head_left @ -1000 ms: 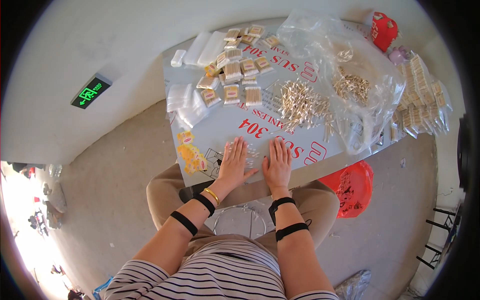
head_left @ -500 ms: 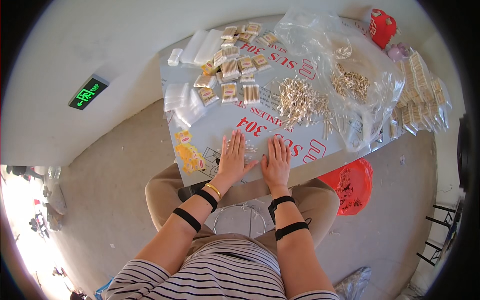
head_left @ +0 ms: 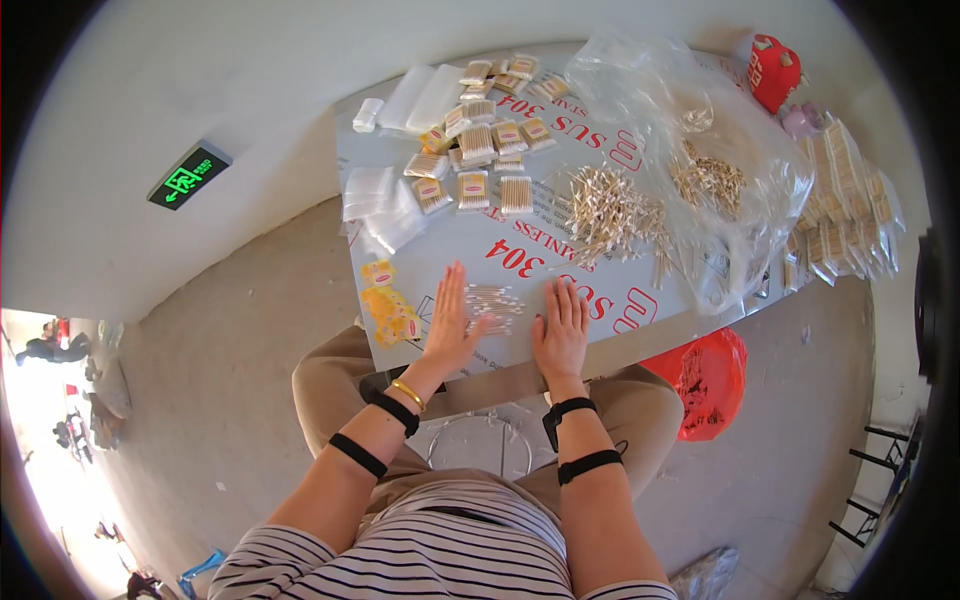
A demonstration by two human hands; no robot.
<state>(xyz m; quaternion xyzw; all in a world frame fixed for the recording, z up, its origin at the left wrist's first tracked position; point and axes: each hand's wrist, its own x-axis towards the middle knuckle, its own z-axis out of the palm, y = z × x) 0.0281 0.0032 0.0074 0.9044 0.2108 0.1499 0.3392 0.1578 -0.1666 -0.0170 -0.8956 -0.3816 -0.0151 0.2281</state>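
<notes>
A small bunch of loose cotton swabs lies roughly side by side on the table, between my two hands. Along its left ends my left hand stands tilted on its edge, fingers stretched and thumb out beside the swabs. Flat on the table to the right of the bunch rests my right hand, fingers straight and a gap between it and the swabs. Neither hand holds anything. Beyond the right hand is a larger heap of loose swabs.
Yellow label cards and empty clear bags lie on the left. Filled swab packs spread behind them. A large clear plastic bag with swabs covers the right side, beside stacked packs. A red bag sits below the table edge.
My left hand has turned from flat onto its edge and shifted left, uncovering the swabs beneath it. My right hand remains flat on the table. The whole view has shifted slightly.
</notes>
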